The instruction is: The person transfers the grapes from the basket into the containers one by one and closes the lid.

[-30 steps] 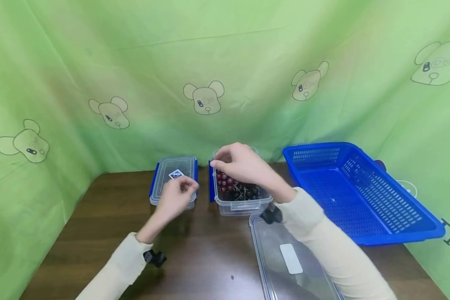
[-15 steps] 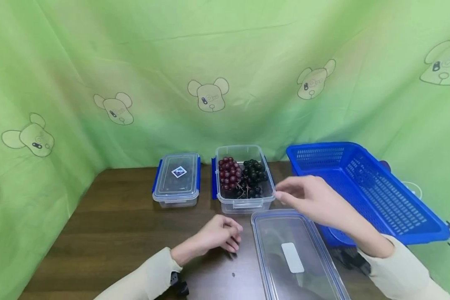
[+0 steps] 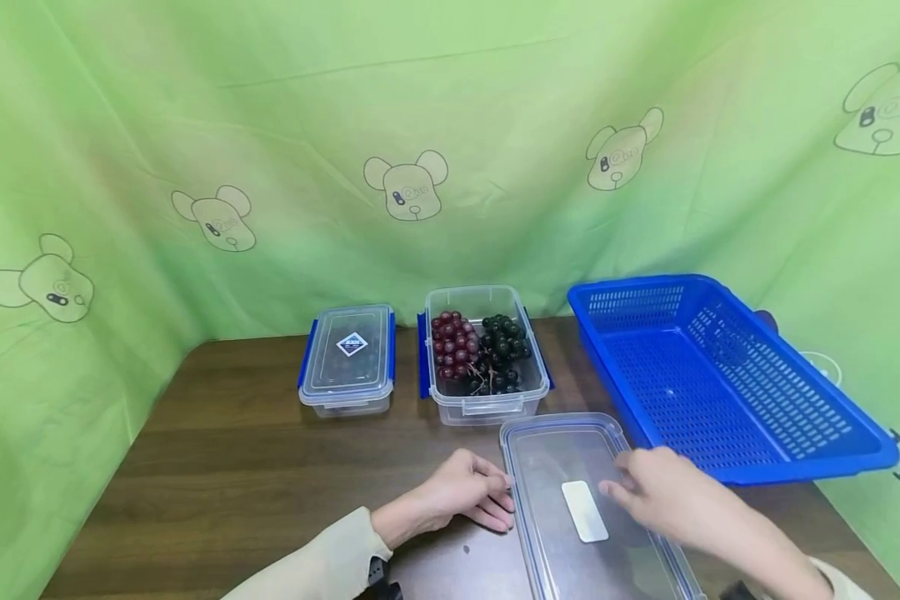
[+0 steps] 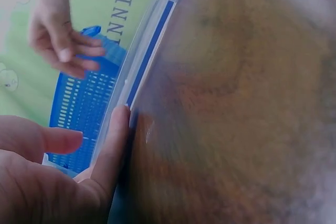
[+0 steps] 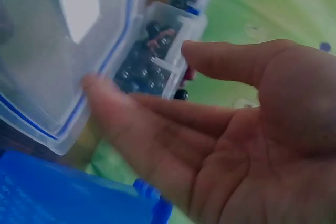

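Observation:
A clear rectangular lid with a blue seal and a white label lies on the brown table. My left hand is at its left edge; in the left wrist view a fingertip touches the rim, with the thumb apart. Over the lid's right side is my right hand, its fingers and thumb spread apart in the right wrist view. Whether it touches the lid I cannot tell. Behind the lid stands an uncovered clear food container, holding red grapes and black grapes.
A smaller food container with its lid on stands at the back left. At the right is a blue perforated basket, close to the lid's right edge. A green printed curtain hangs behind the table.
My right hand has moved from above the grapes, down and right to the lid. The left hand has moved from the smaller container to the lid's left edge. The containers remain in place.

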`<action>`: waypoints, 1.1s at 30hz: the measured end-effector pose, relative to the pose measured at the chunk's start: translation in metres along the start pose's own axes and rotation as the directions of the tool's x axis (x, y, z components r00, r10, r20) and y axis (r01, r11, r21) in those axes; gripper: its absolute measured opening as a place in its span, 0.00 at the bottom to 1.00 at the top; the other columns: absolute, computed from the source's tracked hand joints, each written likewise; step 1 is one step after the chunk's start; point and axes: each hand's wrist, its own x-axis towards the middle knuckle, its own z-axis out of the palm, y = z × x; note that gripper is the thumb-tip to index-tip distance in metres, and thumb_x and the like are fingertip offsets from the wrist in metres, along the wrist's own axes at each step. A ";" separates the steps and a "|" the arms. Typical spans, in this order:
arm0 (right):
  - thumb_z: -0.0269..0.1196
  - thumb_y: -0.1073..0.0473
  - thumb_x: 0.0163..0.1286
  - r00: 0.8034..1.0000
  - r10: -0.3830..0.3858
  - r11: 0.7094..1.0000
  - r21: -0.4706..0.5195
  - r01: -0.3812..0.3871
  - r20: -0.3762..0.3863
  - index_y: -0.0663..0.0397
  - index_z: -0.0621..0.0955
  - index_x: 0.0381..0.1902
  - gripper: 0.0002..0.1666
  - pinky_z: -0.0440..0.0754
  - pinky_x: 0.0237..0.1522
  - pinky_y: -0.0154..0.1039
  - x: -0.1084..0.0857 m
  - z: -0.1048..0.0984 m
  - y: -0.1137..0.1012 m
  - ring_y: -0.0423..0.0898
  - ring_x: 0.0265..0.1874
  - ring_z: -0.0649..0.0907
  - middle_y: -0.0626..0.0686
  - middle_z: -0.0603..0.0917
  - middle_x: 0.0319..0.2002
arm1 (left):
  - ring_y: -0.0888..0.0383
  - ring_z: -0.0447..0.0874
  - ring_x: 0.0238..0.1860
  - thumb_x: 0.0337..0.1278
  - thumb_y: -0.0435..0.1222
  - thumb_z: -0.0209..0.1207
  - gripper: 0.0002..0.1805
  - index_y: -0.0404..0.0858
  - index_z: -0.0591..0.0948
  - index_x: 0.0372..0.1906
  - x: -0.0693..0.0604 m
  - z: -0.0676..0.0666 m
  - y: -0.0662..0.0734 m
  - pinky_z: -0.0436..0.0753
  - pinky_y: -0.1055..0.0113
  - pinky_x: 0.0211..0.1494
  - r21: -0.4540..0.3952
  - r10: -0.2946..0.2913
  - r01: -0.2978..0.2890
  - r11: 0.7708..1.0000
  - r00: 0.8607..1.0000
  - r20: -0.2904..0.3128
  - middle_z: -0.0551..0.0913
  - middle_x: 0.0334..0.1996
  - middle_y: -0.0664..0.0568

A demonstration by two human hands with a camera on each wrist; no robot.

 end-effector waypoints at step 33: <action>0.62 0.78 0.55 0.988 0.139 0.988 -0.073 -0.134 0.064 0.70 0.75 0.34 0.09 0.80 0.22 0.47 -0.009 0.041 0.030 0.48 0.23 0.75 0.55 0.76 0.24 | 0.58 0.86 0.19 0.61 0.20 0.65 0.08 0.31 0.78 0.35 -0.013 0.008 0.006 0.93 0.64 0.32 -0.022 0.011 -0.012 1.000 1.000 -0.007 0.83 0.22 0.44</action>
